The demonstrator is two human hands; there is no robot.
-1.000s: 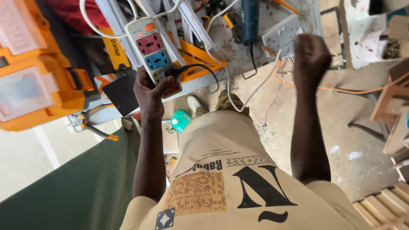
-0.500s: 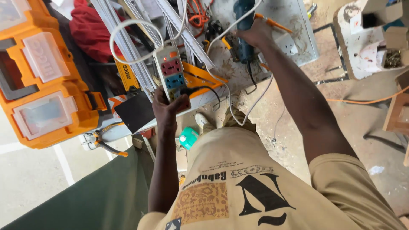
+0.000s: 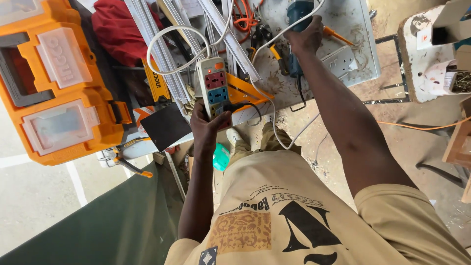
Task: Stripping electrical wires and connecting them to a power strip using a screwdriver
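I am gripping a white power strip (image 3: pixel 215 88) in my left hand (image 3: pixel 206 128), fingers closed round its lower end, where a black plug sits, just above the cluttered workbench (image 3: pixel 353 44). My right hand (image 3: pixel 305 35) is stretching forward, closing round a blue power tool (image 3: pixel 296 14) on the bench. I judge I am gathering the tool; lifting it next needs care with the trailing white cable (image 3: pixel 171 39).

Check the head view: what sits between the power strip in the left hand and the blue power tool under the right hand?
In the head view, between the power strip and the blue power tool lie white trunking lengths and dark pliers with yellow handles on the dusty bench.
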